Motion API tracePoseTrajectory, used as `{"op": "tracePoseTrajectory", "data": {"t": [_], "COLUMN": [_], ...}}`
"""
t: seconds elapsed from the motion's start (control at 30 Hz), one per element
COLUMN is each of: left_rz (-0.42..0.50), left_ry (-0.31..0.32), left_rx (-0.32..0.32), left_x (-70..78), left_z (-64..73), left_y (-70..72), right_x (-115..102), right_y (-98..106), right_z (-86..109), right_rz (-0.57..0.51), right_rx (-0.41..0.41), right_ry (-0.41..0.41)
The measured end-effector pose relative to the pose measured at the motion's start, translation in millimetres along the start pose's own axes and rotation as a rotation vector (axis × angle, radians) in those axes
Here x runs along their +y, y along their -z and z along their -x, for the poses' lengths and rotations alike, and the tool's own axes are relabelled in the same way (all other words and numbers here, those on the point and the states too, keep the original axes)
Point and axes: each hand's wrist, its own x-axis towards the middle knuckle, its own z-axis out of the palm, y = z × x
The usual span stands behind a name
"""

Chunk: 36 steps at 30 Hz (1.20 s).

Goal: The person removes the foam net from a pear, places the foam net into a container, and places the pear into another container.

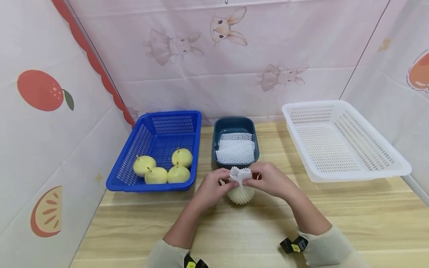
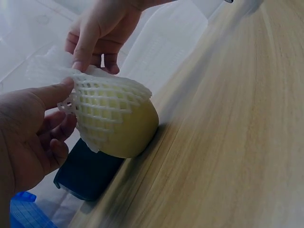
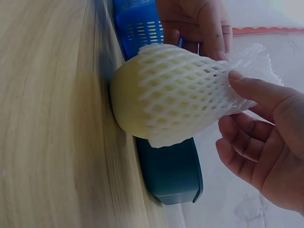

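A pale yellow-green pear (image 3: 124, 102) stands on the wooden table, with a white foam net sleeve (image 2: 107, 102) stretched over its upper part. Its lower end shows bare in both wrist views. My left hand (image 1: 211, 189) pinches the sleeve's gathered top between thumb and fingers from the left. On the opposite side my right hand (image 1: 270, 180) pinches the same netting, thumb toward me. Above the hands the sleeve's open end (image 1: 240, 172) sticks up in a ruffled edge. Just behind stands a dark teal tray (image 1: 256, 147) with several flat foam net sleeves (image 1: 236, 150) in it.
To the left a blue basket (image 1: 115, 178) holds several pears (image 1: 179, 174) at its near end. A white basket (image 1: 399, 165) sits at the right. Printed cloth walls (image 1: 214, 85) close off the back and sides of the table (image 1: 234, 238).
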Motion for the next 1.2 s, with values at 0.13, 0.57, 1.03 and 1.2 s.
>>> {"op": "tracePoseTrajectory", "data": {"t": [0.13,0.57,1.03,1.2], "left_rz": [0.012,0.056,0.147,0.173], "left_ry": [-0.011,0.04,-0.059,-0.072], "left_rx": [0.036,0.103,0.135,0.166], "left_x": [3.1,7.9,16.0,19.4], "left_z": [-1.9,-2.2,-5.4,-11.6], "left_y": [0.7,2.3,-3.1,-5.6], "right_x": [-2,0,3,5], "right_y": [1,1,-7,-6], "right_z": [0.5,1.1,-1.5,-1.3], "right_rz": [-0.026,-0.177,-0.117,-0.174], "right_rx": [0.033,-0.026,0.034,0.024], "right_ry": [-0.017,-0.125,-0.076,-0.111]}}
